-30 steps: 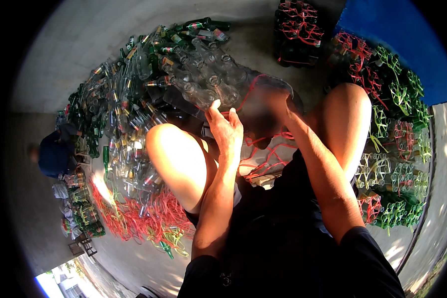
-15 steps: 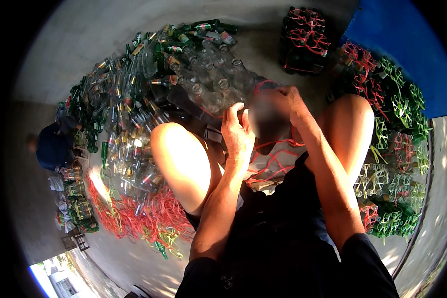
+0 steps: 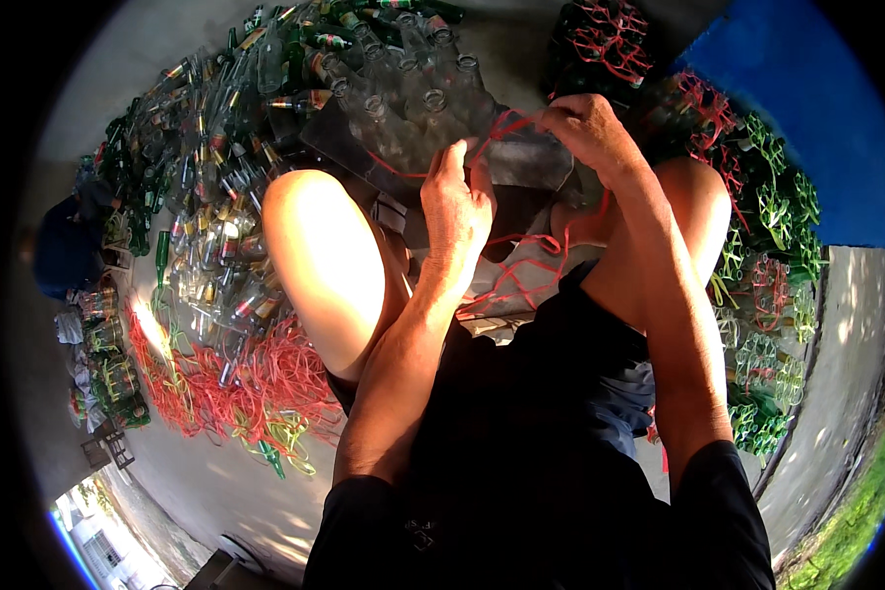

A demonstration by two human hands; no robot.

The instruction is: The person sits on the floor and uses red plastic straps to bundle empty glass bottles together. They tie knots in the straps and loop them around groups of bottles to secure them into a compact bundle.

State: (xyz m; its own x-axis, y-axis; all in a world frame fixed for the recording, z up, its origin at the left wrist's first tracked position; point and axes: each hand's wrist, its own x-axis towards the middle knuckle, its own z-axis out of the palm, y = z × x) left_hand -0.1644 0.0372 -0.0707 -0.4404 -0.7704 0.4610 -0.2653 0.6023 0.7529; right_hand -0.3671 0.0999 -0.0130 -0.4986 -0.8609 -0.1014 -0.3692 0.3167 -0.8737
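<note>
Several clear glass bottles stand upright in a cluster on a dark slab in front of my knees. A flat red strap passes low along the cluster's near side, with a crossed loop at its right. My left hand is beside the nearest bottles, its thumb and fingers closed on the strap. Farther right and slightly higher, my right hand pinches the strap's end and holds it taut. The fingertips of my right hand are partly hidden by the hand itself.
Loose green and clear bottles are heaped at the left, with a tangle of red straps nearer. Strapped bottle bundles line the right side beside a blue panel. Another person is at the far left. More red strap lies between my legs.
My right hand has moved up and outward, drawing the red strap tight. My left hand has closed on the strap from a more open pose. The whole view has shifted slightly.
</note>
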